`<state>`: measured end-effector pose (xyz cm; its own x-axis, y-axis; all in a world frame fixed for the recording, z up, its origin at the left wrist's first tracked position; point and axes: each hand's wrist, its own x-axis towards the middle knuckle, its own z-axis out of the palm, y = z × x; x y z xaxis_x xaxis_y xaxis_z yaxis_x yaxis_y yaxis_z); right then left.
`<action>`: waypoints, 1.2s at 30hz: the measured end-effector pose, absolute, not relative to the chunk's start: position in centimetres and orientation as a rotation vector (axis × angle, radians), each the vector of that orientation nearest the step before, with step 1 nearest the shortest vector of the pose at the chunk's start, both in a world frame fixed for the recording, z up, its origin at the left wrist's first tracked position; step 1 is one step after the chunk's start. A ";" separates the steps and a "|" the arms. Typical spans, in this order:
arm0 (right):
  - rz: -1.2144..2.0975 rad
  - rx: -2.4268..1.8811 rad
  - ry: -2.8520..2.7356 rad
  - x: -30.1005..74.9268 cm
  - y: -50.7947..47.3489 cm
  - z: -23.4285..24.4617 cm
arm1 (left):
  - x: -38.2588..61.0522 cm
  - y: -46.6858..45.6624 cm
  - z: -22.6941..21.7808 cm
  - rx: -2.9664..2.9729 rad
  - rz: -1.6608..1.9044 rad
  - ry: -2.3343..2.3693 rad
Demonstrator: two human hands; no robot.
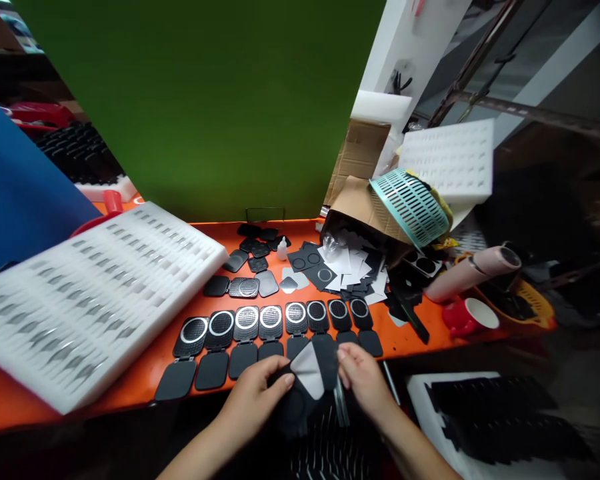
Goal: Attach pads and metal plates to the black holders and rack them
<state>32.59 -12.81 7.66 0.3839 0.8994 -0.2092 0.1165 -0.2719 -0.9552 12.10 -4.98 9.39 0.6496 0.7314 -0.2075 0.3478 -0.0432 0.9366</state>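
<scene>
Over the front edge of the orange desk [405, 339], the left hand [261, 387] and right hand [364, 373] pinch opposite sides of a thin black-and-pale-grey sheet [309, 371], probably to steady it; its layers are unclear. Hinged black square cases [213, 371] lie opened along that edge, likely for reach.

The left hand [263, 387] and right hand [363, 375] grip a sheet [310, 372] (partly white).
</scene>
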 end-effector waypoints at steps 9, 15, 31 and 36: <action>0.879 -1.552 -0.587 41.9 -14.7 11.6 | 15.8 -5.2 9.5 2.001 0.212 0.702; 0.825 -1.627 -0.790 44.4 -12.9 10.4 | 22.7 -6.8 9.0 2.397 0.172 0.459; 0.940 -1.646 -0.955 49.7 -8.7 0.9 | 32.3 -8.7 3.2 2.794 0.032 0.450; 0.914 -1.680 -1.030 50.1 -8.4 -0.4 | 32.4 -8.8 3.1 2.825 0.019 0.455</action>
